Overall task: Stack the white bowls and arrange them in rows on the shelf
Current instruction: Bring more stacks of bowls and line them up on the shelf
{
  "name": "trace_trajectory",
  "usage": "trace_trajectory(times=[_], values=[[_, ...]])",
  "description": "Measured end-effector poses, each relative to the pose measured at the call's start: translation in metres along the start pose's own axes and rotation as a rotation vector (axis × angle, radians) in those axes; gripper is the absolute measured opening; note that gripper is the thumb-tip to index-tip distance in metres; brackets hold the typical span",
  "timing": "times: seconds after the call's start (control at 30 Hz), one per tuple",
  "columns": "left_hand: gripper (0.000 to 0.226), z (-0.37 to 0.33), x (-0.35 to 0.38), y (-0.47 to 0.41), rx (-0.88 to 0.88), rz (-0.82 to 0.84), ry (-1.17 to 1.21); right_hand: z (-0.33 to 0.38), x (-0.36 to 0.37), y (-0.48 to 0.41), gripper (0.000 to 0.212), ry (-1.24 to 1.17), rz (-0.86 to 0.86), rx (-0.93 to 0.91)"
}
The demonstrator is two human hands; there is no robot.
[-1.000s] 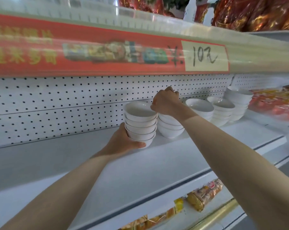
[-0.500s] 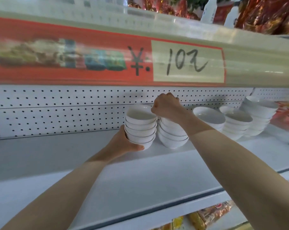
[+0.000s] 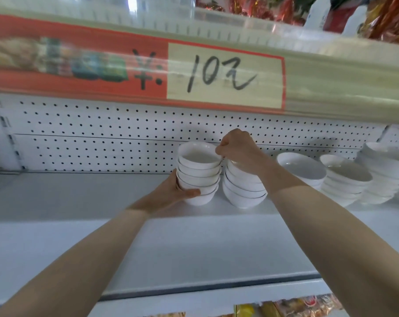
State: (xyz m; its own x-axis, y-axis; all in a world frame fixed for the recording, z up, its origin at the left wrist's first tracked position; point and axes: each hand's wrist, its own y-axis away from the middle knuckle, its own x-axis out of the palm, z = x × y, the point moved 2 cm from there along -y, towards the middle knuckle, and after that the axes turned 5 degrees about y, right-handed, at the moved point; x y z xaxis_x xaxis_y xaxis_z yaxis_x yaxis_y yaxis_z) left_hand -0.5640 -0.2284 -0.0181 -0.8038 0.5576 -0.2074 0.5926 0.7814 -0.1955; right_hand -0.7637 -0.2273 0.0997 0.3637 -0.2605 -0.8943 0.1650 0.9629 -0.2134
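Observation:
Two stacks of white bowls stand side by side on the white shelf (image 3: pixel 194 243), close to the pegboard back wall. My left hand (image 3: pixel 173 191) wraps the lower left side of the left stack (image 3: pixel 199 172), thumb across its front. Over the top of the right stack (image 3: pixel 243 191) my right hand (image 3: pixel 237 148) grips its top bowl from above, fingers closed on the rim. The two stacks nearly touch. Further right sit three more white bowl stacks (image 3: pixel 302 169), (image 3: pixel 345 179), (image 3: pixel 386 172) in a row.
A low upper shelf edge with a red and cream price strip (image 3: pixel 223 75) hangs just above the hands. The white pegboard (image 3: pixel 102 133) backs the shelf. Packaged snacks (image 3: pixel 292 307) lie on the shelf below, and red packets sit on top.
The view has shifted left and closer. Both hands keep their hold on the two stacks, which stand a little nearer the pegboard.

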Motion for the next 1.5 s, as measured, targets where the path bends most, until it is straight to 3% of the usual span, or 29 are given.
trace_trajectory(times=[0.23,0.33,0.43,0.63,0.83,1.17,1.5], values=[[0.057,-0.009,0.0,0.001,-0.059,-0.012,-0.117,0.003,0.0,0.0,0.008,0.136,0.018,-0.044],[0.059,-0.015,-0.013,0.011,-0.144,-0.112,-0.27,0.011,-0.001,0.002,0.025,0.246,-0.019,-0.124],[0.078,-0.024,-0.03,0.032,-0.164,-0.172,-0.585,0.027,0.002,0.004,0.035,0.364,-0.142,-0.313],[0.059,-0.063,-0.082,0.105,-0.171,-0.343,-1.11,0.079,0.02,0.029,0.039,0.42,-0.352,-0.808],[0.052,-0.099,-0.129,0.205,-0.115,-0.579,-1.375,0.158,0.052,0.068,0.046,0.445,-0.348,-1.029],[0.053,-0.13,-0.227,0.394,-0.218,-0.79,-1.479,0.358,0.124,0.149,0.043,0.293,-0.265,-1.217],[0.059,-0.125,-0.336,0.562,-0.382,-0.91,-1.439,0.542,0.219,0.218,0.048,0.164,-0.186,-1.22]])
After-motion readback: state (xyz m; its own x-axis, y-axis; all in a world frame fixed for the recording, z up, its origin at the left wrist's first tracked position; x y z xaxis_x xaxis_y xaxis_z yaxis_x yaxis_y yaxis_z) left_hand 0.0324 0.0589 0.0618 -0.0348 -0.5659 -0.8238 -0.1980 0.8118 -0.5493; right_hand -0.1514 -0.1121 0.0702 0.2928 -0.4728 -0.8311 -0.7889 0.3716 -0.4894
